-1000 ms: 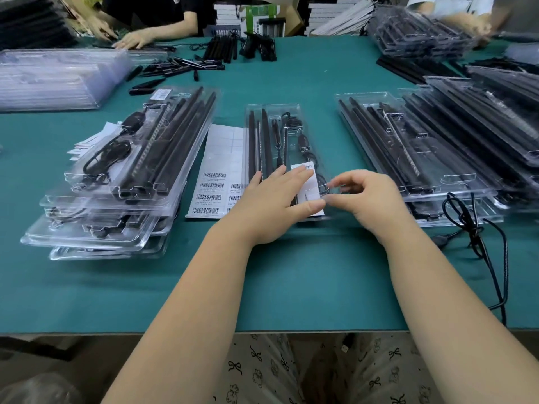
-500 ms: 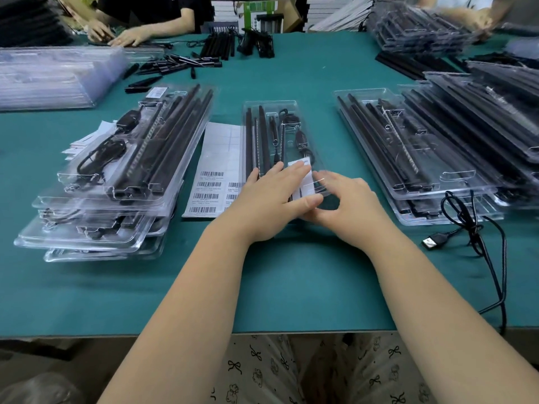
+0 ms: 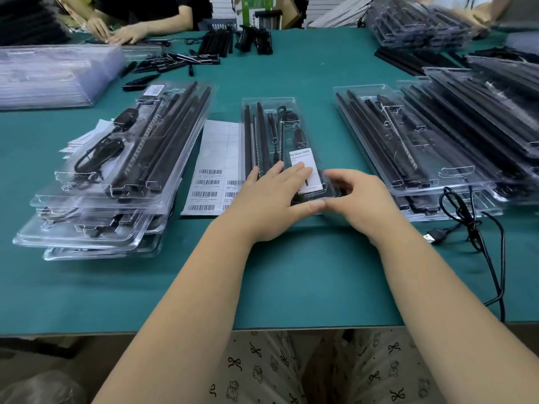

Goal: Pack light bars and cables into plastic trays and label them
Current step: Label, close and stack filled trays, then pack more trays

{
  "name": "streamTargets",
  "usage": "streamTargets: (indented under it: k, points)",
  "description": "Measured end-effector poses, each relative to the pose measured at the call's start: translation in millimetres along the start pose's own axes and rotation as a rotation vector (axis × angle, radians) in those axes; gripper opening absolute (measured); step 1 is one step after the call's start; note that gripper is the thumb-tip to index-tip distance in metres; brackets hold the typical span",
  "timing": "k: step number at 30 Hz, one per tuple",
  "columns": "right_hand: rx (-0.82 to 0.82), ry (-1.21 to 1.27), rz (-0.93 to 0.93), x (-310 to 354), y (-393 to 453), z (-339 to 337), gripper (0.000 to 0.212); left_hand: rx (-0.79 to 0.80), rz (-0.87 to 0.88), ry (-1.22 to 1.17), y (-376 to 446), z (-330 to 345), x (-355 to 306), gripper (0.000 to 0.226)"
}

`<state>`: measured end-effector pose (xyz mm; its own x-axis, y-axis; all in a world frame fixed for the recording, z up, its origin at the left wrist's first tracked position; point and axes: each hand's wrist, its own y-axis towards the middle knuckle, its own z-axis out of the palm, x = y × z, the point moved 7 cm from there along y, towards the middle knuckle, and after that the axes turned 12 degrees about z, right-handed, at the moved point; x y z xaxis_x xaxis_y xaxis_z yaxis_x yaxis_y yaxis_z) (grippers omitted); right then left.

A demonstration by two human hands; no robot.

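Note:
A clear plastic tray (image 3: pixel 271 121) with black light bars (image 3: pixel 249 135) and a coiled cable lies in the middle of the green table. A white label (image 3: pixel 304 166) reading "Grow Light" sits on its near right part. My left hand (image 3: pixel 268 202) lies flat on the tray's near end, with straight fingers pressing on the bars and the label's lower edge. My right hand (image 3: pixel 360 199) is at the tray's near right corner, fingers curled over the rim and thumb tip touching my left thumb. The tray's near edge is hidden under both hands.
A sheet of barcode labels (image 3: pixel 213 170) lies left of the tray. Packed trays are stacked at the left (image 3: pixel 116 176) and right (image 3: pixel 414 147). A loose USB cable (image 3: pixel 466 225) trails off the right front edge. Empty trays (image 3: pixel 52 74), loose bars (image 3: pixel 215 42) and other people's hands (image 3: pixel 125 35) are at the back.
My right hand has moved from pinching beside the label's right edge down to the tray's near right corner. My left hand has stayed flat on the tray.

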<state>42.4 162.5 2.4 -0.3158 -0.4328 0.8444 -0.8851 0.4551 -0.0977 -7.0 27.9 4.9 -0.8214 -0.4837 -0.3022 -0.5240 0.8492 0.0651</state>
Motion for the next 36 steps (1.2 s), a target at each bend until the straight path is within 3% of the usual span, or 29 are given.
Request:
streamTargets:
  k: [6, 9, 11, 13, 16, 20, 25, 36]
  points:
    - [0.169, 0.08, 0.045, -8, -1, -1, 0.059, 0.04, 0.005, 0.09, 3, 7, 0, 0.079]
    - [0.121, 0.172, 0.144, -10, 1, -10, 0.045, 0.067, 0.01, 0.124, 4, 9, 0, 0.083]
    - [0.073, 0.066, 0.16, -8, 0, -14, 0.032, 0.097, 0.013, 0.121, 3, 10, 0, 0.094]
    - [0.068, -0.161, 0.164, -6, -2, -10, 0.047, 0.126, 0.016, 0.142, 2, 11, 0, 0.105]
    - [0.027, -0.419, 0.168, 3, 2, -3, 0.032, 0.093, 0.016, 0.183, 2, 10, 1, 0.089]
    - [0.199, -0.149, 0.356, -4, 1, 2, 0.033, 0.029, -0.008, 0.152, 5, 11, -2, 0.077]
    - [0.314, 0.131, 0.443, -6, -2, 9, 0.027, 0.01, -0.027, 0.144, 9, 13, -2, 0.076]
    - [0.378, 0.161, 0.511, -1, -4, 11, 0.021, -0.022, -0.046, 0.136, 9, 12, -5, 0.079]
